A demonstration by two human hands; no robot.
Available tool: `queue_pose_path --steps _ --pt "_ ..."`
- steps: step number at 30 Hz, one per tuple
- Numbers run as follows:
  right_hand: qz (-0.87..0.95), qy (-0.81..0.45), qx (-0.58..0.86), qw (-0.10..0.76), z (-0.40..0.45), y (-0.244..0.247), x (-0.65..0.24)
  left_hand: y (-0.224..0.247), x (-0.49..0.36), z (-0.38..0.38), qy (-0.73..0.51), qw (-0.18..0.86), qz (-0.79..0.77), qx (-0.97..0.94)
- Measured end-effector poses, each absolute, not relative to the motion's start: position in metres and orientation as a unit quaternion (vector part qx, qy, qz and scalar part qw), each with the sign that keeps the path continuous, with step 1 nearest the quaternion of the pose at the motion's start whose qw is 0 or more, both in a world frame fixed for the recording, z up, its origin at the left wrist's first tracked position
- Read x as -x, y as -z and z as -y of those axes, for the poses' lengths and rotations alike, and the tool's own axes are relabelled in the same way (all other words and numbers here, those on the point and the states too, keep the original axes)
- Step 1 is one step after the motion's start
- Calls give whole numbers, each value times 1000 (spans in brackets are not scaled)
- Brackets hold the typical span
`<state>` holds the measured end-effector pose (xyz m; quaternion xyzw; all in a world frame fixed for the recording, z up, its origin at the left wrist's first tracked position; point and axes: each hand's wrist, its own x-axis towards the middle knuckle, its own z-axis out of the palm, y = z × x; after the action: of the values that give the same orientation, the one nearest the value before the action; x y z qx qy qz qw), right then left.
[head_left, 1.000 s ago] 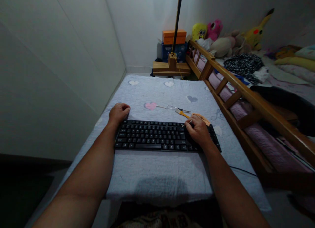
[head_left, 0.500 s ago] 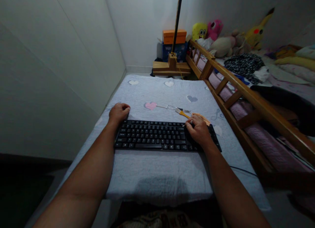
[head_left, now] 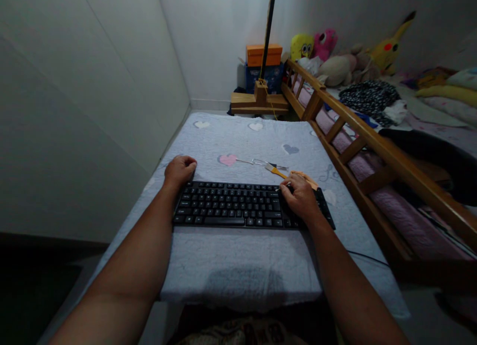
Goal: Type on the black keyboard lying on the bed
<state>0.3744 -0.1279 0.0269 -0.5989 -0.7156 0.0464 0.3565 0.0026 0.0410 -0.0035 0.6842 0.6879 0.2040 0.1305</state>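
A black keyboard (head_left: 229, 206) lies flat across the cloth-covered table in front of me. My left hand (head_left: 180, 170) rests at its far left corner, fingers curled in and thumb against them, with nothing visible in the grip. Over the keyboard's right part, my right hand (head_left: 298, 192) pinches a thin white-tipped stick (head_left: 278, 189) that looks like a cotton swab. Its tip is at the upper keys; the rest is hidden by the fingers. Just beyond that hand are an orange cloth (head_left: 306, 178) and a yellow-handled brush (head_left: 276, 171).
Past the keyboard lie a bent wire tool (head_left: 259, 161), a white stick (head_left: 244, 161) and a dark slim tool (head_left: 279, 166). A cable (head_left: 367, 257) runs off to the right. A wooden bed rail (head_left: 361, 136) borders the table's right side; a pale wall panel (head_left: 93, 111) stands left.
The right hand and its stick have shifted very slightly to the left over the keys. My left hand and the keyboard stay in place.
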Motion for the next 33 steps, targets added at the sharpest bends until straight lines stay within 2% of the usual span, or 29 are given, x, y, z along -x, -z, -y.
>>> queue_pose_path --steps 33 --pt "709 -50 605 358 128 -26 -376 -1 -5 -38 -204 132 -690 -682"
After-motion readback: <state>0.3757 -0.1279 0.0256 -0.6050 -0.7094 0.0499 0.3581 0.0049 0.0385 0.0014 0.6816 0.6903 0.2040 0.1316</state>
